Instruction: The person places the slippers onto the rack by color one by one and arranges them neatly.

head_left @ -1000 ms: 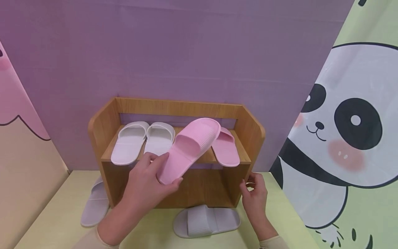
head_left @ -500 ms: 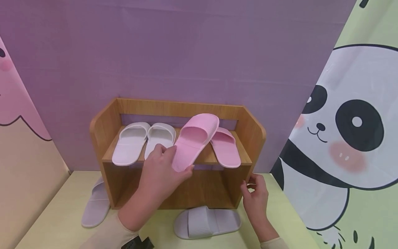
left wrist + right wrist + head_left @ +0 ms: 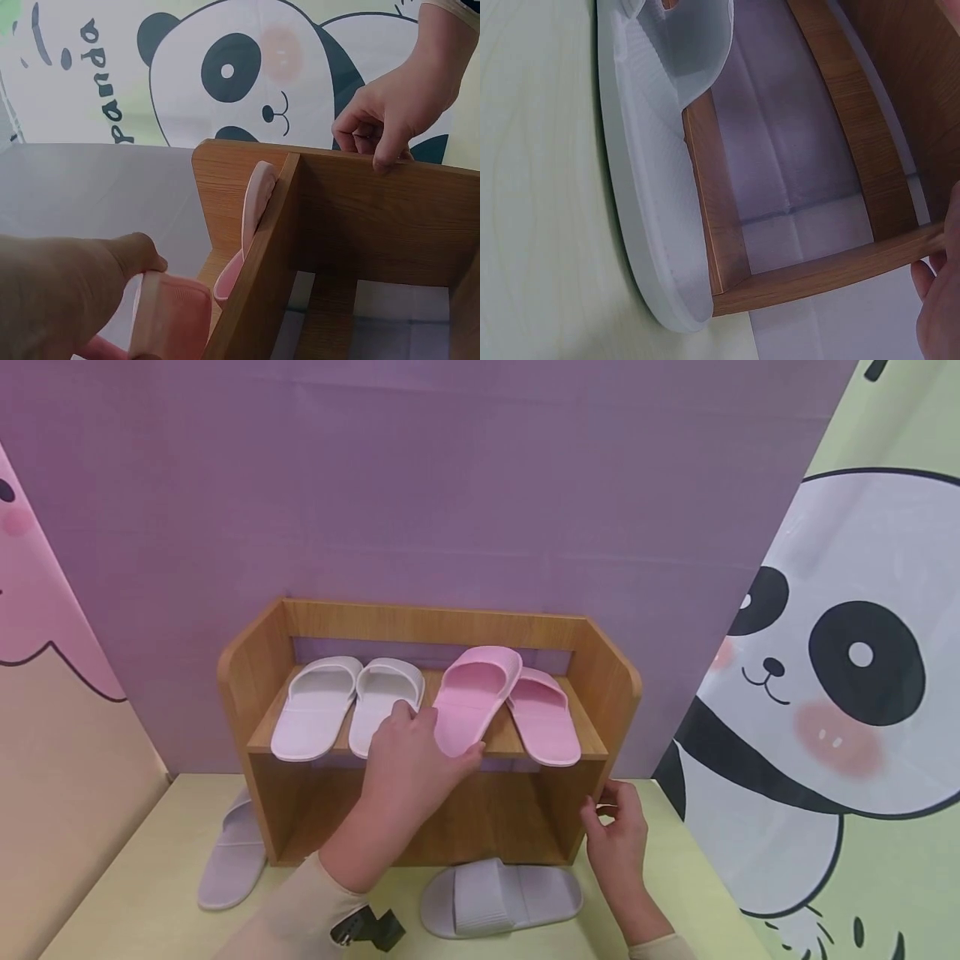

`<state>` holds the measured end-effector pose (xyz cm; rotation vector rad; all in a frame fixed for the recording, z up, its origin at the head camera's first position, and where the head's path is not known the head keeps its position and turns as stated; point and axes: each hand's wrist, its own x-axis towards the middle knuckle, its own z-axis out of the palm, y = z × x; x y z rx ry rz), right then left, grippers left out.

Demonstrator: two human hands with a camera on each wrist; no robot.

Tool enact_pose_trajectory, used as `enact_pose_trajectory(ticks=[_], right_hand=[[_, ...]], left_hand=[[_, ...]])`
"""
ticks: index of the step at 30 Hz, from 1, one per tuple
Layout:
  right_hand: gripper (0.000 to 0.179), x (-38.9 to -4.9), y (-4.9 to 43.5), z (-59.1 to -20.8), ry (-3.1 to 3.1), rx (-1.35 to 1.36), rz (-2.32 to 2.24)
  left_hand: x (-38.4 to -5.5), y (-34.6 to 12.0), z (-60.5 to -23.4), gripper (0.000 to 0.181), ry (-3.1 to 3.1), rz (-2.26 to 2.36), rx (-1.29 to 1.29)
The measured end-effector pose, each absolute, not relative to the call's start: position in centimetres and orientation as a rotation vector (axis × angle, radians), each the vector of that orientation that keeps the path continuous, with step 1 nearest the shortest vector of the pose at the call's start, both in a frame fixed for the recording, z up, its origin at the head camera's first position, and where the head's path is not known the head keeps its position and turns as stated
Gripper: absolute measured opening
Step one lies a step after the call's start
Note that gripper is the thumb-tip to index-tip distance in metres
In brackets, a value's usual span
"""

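In the head view my left hand (image 3: pixel 420 768) pinches the heel of a pink slipper (image 3: pixel 475 693), thumb on one side and fingers on the other. That slipper is over the upper shelf of a wooden shoe rack (image 3: pixel 427 625), its toe pointing back. Its mate, another pink slipper (image 3: pixel 546 718), lies on the shelf just to the right, and their toe ends overlap in view. Left of my hand two white slippers (image 3: pixel 315 710) lie side by side. My right hand (image 3: pixel 617 827) grips the front edge of the rack's right side panel, seen also in the left wrist view (image 3: pixel 409 97).
On the pale table a grey slipper (image 3: pixel 501 897) lies sideways before the rack. Another grey slipper (image 3: pixel 232 856) lies by the rack's left side. A purple wall (image 3: pixel 450 485) stands behind, and a panda-printed panel (image 3: pixel 847 693) on the right.
My left hand has moved right and forward with the pink slipper, which has come down towards the shelf and turned straighter. My right hand has stayed on the rack.
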<state>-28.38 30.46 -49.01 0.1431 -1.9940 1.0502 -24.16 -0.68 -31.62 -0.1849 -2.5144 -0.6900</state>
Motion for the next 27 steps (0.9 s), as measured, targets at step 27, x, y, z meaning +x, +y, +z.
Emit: enact_pose_trajectory(ticks=[27], right_hand=[[0.029, -28.5, 30.5, -49.2, -1.986, 0.141, 1.044]], left_hand=[[-25.5, 1.0, -31.1, 0.077, -2.653, -0.613, -0.059]])
